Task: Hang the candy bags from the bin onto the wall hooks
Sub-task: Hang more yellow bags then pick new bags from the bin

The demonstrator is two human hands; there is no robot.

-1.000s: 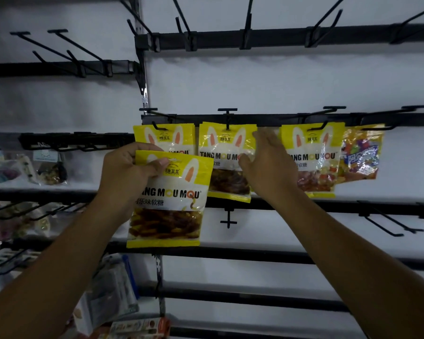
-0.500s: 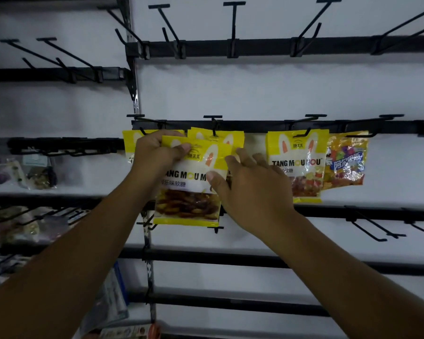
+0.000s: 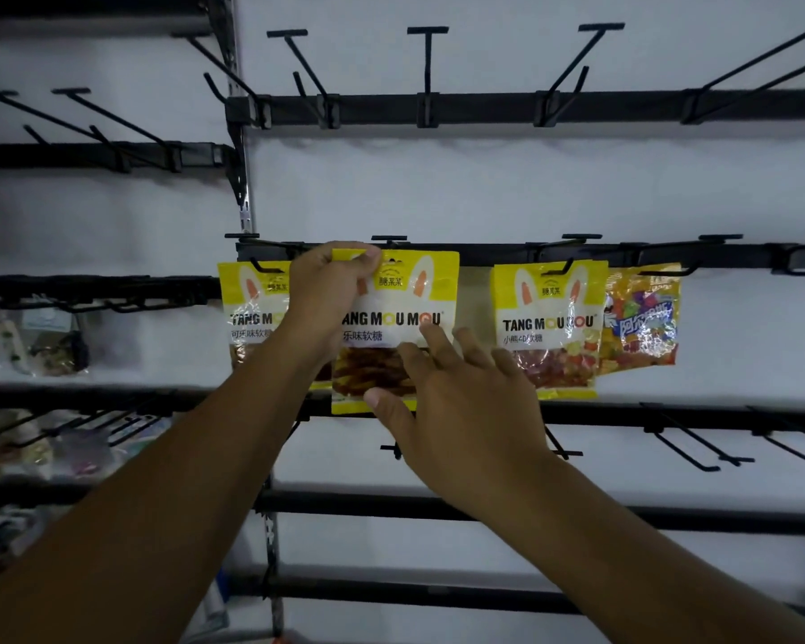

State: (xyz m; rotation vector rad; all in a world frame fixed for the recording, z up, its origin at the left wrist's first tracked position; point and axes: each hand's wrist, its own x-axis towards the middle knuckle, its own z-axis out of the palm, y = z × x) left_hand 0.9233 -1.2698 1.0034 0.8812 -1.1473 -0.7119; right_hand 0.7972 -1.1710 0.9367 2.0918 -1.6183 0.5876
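Candy bag (image 3: 405, 313): being held upright, long axis vertical, top edge sitting just below the middle hook (image 3: 389, 238). Left hand (image 3: 331, 290), nearer the hook, pinching the top corner; right hand (image 3: 456, 392), fingers straight, steadying the lower half.

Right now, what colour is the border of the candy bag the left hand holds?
Yellow, on the plastic candy bag, clearest in the head view.

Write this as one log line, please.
step: hanging bag | left hand: pinches bag top at hook | right hand: rests on bag's lower half | hung: cannot tell
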